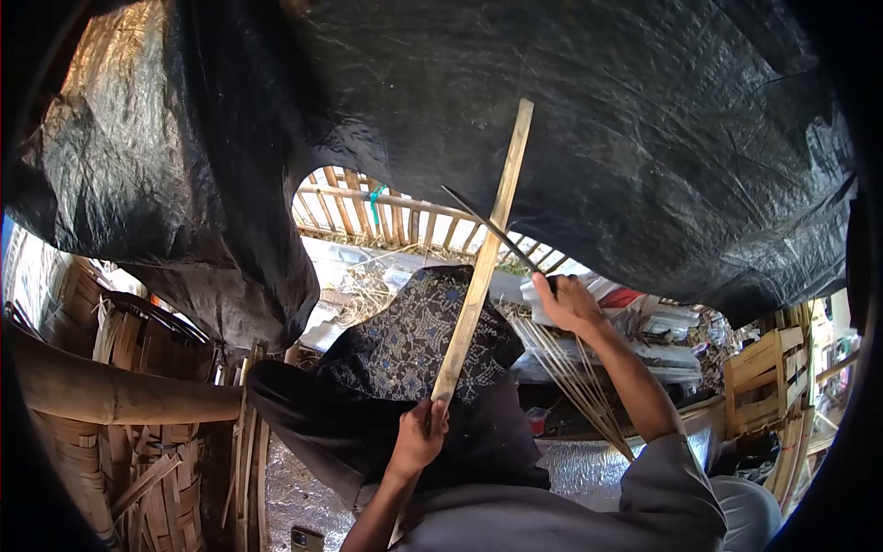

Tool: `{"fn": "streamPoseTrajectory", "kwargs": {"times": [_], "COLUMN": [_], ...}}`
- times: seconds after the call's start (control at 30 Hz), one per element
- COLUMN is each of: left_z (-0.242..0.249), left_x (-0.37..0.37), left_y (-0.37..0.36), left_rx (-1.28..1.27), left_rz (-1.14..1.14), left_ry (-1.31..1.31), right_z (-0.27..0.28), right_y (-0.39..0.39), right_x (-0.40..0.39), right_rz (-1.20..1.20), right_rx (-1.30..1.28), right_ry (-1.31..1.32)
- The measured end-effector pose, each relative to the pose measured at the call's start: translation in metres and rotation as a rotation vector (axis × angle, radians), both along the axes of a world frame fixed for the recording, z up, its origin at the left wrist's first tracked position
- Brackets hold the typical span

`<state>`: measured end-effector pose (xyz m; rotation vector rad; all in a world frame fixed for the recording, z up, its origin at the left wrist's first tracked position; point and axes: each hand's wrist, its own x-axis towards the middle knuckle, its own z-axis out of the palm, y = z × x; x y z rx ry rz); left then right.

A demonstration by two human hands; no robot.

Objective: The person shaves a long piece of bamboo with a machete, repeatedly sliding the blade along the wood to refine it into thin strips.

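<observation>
My left hand [419, 443] is closed around the lower end of a long, flat bamboo strip [471, 313]. The strip slants upward, away from my body, over a dark patterned cloth [395, 340] spread across my lap. In my closed right hand [568, 304] is a knife [521, 256] with a narrow dark blade. Its blade crosses the strip at an angle above the cloth, and appears to touch it. My right fingers hide the knife's handle.
A black tarp [598, 120] hangs low in front. Thin bamboo sticks [575, 386] lean beside my right forearm. At the left are a thick bamboo pole [129, 391] and woven bamboo baskets [170, 497]. A phone [306, 538] lies near the bottom edge. Bamboo fencing [368, 207] stands beyond.
</observation>
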<state>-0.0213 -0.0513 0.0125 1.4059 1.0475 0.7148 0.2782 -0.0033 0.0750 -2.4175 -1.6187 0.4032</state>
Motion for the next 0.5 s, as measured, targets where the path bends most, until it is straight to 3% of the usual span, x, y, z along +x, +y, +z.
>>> {"fn": "streamPoseTrajectory", "kwargs": {"times": [0.03,0.07,0.1,0.17,0.2,0.27,0.3,0.37,0.43,0.47,0.5], "left_z": [-0.002,-0.003,-0.003,-0.003,-0.003,-0.004,-0.004,-0.002,-0.004,-0.004,-0.002], "left_x": [0.0,0.0,-0.001,-0.002,-0.002,-0.005,-0.005,-0.003,0.004,0.008,0.01], "left_y": [0.0,0.0,-0.001,0.0,0.001,-0.003,-0.005,-0.004,-0.001,0.001,-0.001], "left_rx": [-0.07,-0.144,-0.141,-0.193,-0.193,-0.13,-0.142,-0.067,-0.014,0.042,0.046], "left_rz": [-0.004,-0.009,-0.007,-0.016,-0.017,0.0,-0.002,0.027,0.025,0.027,0.024], "left_ry": [-0.026,-0.05,-0.051,-0.091,-0.086,-0.065,-0.053,-0.012,0.004,0.009,0.005], "right_z": [0.006,0.001,-0.004,-0.004,0.0,0.012,0.029,0.01,0.002,0.003,0.018], "right_y": [0.006,0.001,-0.002,-0.014,-0.013,-0.012,-0.004,0.015,0.032,0.033,0.032], "right_x": [-0.001,-0.008,-0.013,-0.033,-0.039,-0.049,-0.05,-0.022,0.001,-0.004,-0.016], "right_rz": [-0.021,0.088,0.137,0.42,0.419,0.628,0.562,0.426,0.42,0.323,0.303], "right_rx": [-0.101,0.026,-0.041,-0.13,-0.128,-0.045,-0.167,-0.052,0.276,0.133,0.078], "right_ry": [0.099,0.091,0.103,-0.026,-0.021,-0.268,-0.309,-0.186,-0.029,-0.149,-0.056]}}
